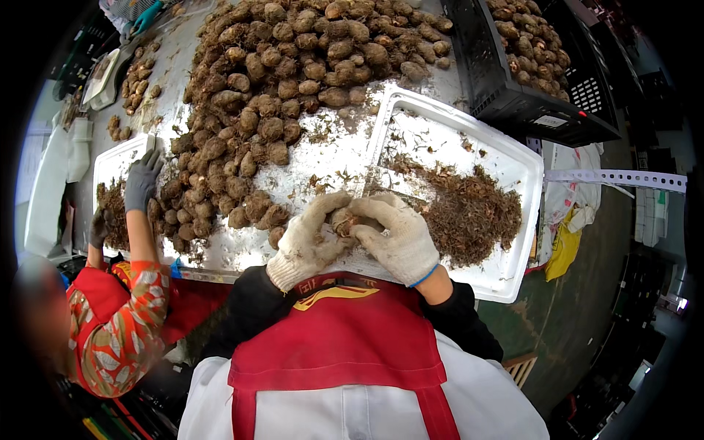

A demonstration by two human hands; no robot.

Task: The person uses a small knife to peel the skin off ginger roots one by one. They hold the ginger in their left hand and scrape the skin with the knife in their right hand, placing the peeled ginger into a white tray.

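Observation:
A brown taro corm [344, 221] is held between my two hands, low over the front of the metal table [330, 140]. My left hand [311, 242], in a dirty white knit glove, grips it from the left. From the other side my right hand [396, 234], gloved the same way with a blue cuff edge, has its fingertips on it. Just right of my hands lies a white foam tray [531, 203] with a heap of brown fibrous peelings [467, 217]. A large pile of hairy taro corms [308, 60] spreads beyond and to the left.
A black plastic crate [528, 102] of taro corms stands at the back right. On my left a co-worker's gloved hand [142, 184] reaches over another white foam tray [121, 154]. A teal-gloved hand [147, 17] shows at the far left. A perforated white strip [616, 179] juts rightward.

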